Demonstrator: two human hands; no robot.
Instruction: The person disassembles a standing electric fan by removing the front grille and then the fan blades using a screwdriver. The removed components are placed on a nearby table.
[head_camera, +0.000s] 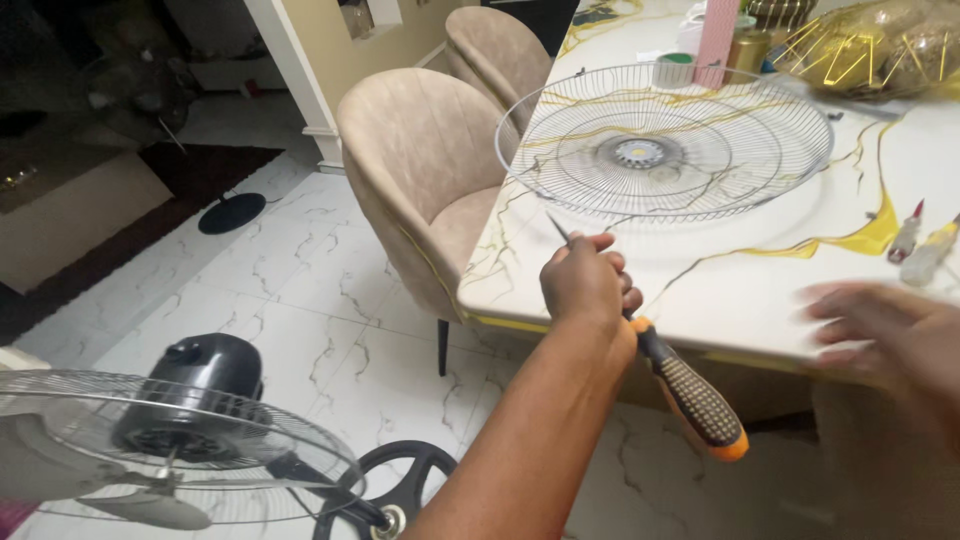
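Left hand (585, 283) fisted around screwdriver (690, 392) shaft, orange-black handle hanging below table (760, 300) edge, right hand (890, 335) blurred, fingers seemingly spread over tabletop, wire fan guard (665, 140) lying beyond, standing fan (170, 440) lower left.

Pink patterned carton (716, 40) at table's (760, 290) far edge

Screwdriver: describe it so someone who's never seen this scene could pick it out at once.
Start at the white marble-look table with gold veins, where a round wire fan guard lies flat. At the table's near edge, the left hand grips the screwdriver by its shaft. Its chunky orange-and-black textured handle hangs below the fist, unlike the small tubes lying on the table to the right.
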